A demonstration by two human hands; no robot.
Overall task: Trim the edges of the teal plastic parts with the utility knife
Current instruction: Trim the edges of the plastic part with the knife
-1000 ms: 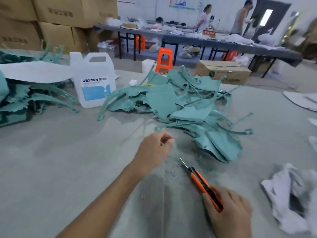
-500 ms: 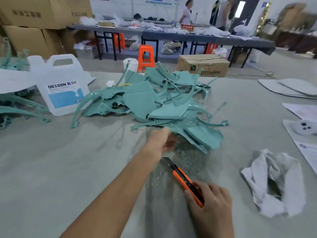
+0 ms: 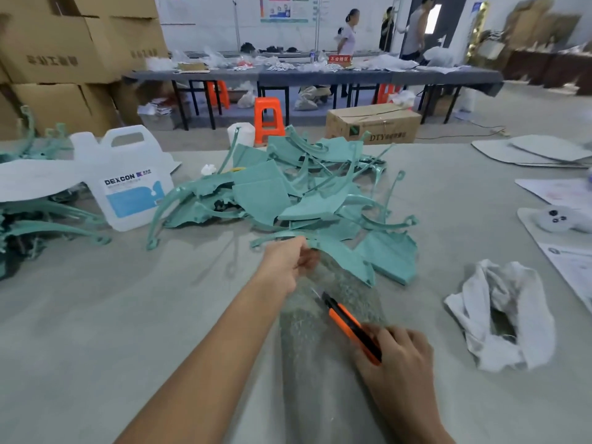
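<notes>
Fingers (image 3: 308,258) of left hand (image 3: 285,262) pinch a curved teal part (image 3: 349,261); right hand (image 3: 403,363) grips slim orange knife (image 3: 349,325).

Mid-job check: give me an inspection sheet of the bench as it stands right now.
Surface: grey table, fine shavings patch near the hands.
Job's things: teal parts piled mid-table; utility knife pointing at them.
Clutter: white jug, crumpled rag, papers.
Grippers: left hand grips a curved teal part; right hand holds the knife.
Cables: thin cord on the floor beyond.
Surroundings: cardboard boxes, orange stool, people at a far bench.
</notes>
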